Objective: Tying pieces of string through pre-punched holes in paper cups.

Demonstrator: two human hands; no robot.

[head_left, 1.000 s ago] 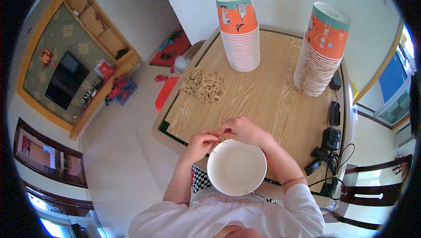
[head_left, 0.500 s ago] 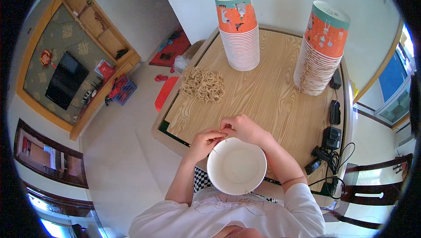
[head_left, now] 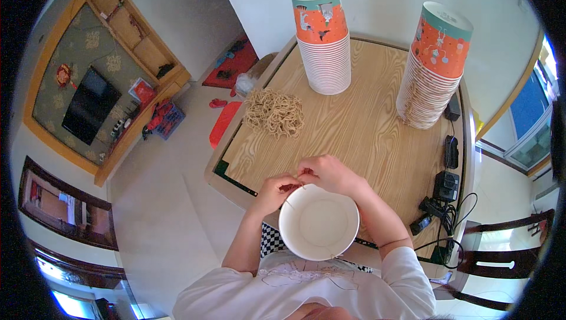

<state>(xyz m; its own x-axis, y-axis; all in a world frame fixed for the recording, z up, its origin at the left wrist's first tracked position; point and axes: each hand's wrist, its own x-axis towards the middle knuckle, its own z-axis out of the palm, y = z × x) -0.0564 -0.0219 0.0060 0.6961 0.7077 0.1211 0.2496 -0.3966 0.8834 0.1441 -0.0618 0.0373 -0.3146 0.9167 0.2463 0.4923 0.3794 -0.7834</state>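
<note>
A white-lined paper bucket [head_left: 319, 226] rests against my body at the table's near edge, its open mouth facing up. At its far rim my left hand [head_left: 273, 195] is closed in a pinch on a thin tan cord [head_left: 302, 186]. My right hand [head_left: 329, 174] meets it there, fingers pinched together on the same cord. The fingertips hide how the cord passes through the rim. Another bit of cord [head_left: 334, 256] shows at the bucket's near rim. Beyond my hands, a tangled heap of tan cords [head_left: 274, 112] lies on the table.
Two tall stacks of upside-down paper buckets stand at the back, one plain-sided stack [head_left: 324, 66] and one with cords along its side [head_left: 425, 93]. Black adapters and cables [head_left: 446, 202] lie along the right edge of the wooden table [head_left: 365, 125]. A dark chair [head_left: 501, 261] is at right.
Both hands stay at the bucket's far rim with only slight finger movement. The cord end between the fingertips shows less now. The bucket and stacks keep their places.
</note>
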